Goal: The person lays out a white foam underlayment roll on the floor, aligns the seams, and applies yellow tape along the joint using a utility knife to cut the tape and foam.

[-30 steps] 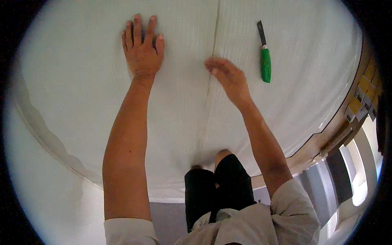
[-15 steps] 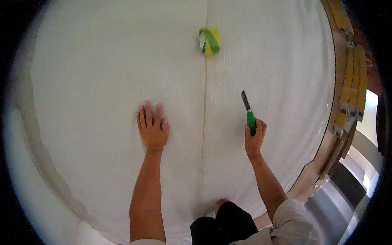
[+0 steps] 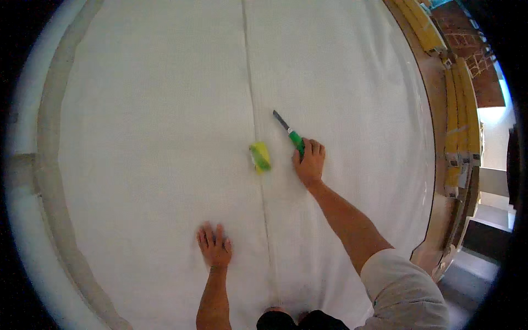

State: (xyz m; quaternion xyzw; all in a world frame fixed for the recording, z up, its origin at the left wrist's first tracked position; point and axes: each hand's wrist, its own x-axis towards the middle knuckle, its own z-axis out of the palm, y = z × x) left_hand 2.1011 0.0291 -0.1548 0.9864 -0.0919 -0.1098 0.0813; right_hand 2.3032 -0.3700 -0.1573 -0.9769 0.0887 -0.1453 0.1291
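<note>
My left hand (image 3: 215, 247) lies flat on a white sheet (image 3: 154, 121) spread over the floor, its fingers apart and nothing in it. My right hand (image 3: 310, 164) is wrapped around the green handle of a utility knife (image 3: 297, 142). Its dark blade sticks out and points forward and left, toward a long seam in the sheet; whether the tip touches the sheet I cannot tell. Left of the knife, on the seam, sits a roll of green and yellow striped tape (image 3: 260, 157), touched by neither hand.
Beyond the sheet's right edge stand several long yellow boxes (image 3: 461, 110) in a row on brown flooring (image 3: 424, 66). A bare grey floor strip (image 3: 52, 115) runs between the sheet and a pale wall at left. My knees (image 3: 278, 319) are at the bottom.
The view has shifted forward, so the tape roll shows nearer to me. My right hand has moved forward with the knife, now level with the roll. My left hand stays flat on the sheet.
</note>
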